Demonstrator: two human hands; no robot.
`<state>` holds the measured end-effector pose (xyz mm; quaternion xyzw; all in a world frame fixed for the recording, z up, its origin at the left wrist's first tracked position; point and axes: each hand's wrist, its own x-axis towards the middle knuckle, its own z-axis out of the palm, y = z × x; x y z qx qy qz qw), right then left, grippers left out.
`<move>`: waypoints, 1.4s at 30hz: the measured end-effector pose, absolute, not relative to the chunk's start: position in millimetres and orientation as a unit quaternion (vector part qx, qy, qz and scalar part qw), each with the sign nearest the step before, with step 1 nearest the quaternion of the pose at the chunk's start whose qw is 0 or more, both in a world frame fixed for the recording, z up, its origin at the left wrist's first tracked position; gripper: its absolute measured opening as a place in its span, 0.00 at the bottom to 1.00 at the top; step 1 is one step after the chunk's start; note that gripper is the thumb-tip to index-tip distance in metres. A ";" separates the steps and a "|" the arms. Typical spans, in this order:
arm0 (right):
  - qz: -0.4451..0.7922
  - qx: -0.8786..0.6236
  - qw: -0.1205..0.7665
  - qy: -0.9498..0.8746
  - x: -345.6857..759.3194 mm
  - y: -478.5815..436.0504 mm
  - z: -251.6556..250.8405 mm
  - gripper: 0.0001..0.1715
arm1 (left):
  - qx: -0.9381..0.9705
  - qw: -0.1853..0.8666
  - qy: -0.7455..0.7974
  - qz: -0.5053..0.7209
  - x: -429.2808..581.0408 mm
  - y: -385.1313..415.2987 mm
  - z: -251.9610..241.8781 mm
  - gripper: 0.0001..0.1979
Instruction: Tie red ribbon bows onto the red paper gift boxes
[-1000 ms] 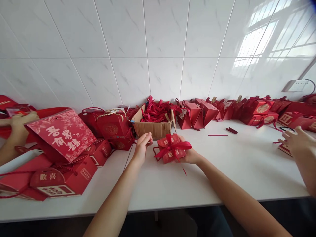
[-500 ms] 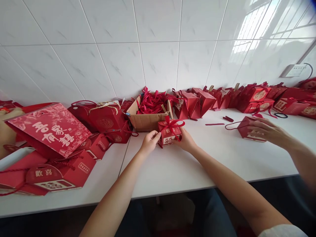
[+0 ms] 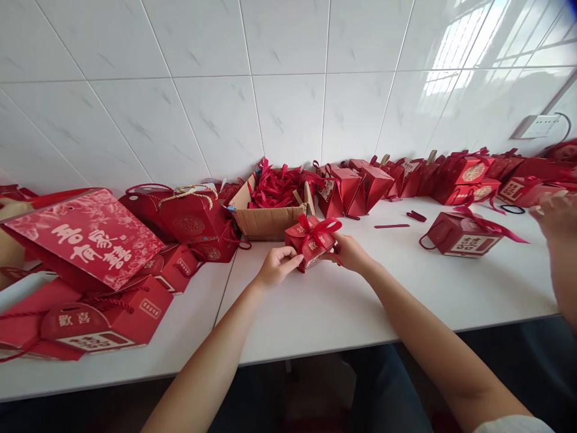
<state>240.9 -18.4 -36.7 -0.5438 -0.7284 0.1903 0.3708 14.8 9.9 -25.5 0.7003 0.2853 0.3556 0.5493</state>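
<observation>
A small red gift box tied with a red ribbon bow sits tilted between my two hands, just above the white table. My left hand grips its left lower corner with curled fingers. My right hand holds its right side, fingers closed around it. Behind the box stands an open cardboard box full of loose red ribbons.
Red gift bags and a big red bag with white characters crowd the left. More red boxes line the wall. Another person's hand is at the right beside a ribboned red box; another hand shows at far left.
I have lifted and tilted the small box toward me. The person on the right has let go of the ribboned box, which now rests on the table, and drawn the hand back rightward.
</observation>
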 end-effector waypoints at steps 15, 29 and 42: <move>0.501 -0.380 0.388 -0.674 252.6 -31.2 -19.9 0.36 | 0.728 0.504 0.299 0.357 20.3 5.1 -31.8 0.15; 0.315 -0.521 0.519 -0.600 221.6 -41.3 -10.3 0.34 | 0.807 0.398 0.276 0.338 28.2 -19.2 -20.4 0.12; 0.317 -0.545 0.561 -0.536 206.4 -36.3 -22.9 0.36 | 0.812 0.357 0.283 0.364 27.3 -5.0 -28.9 0.12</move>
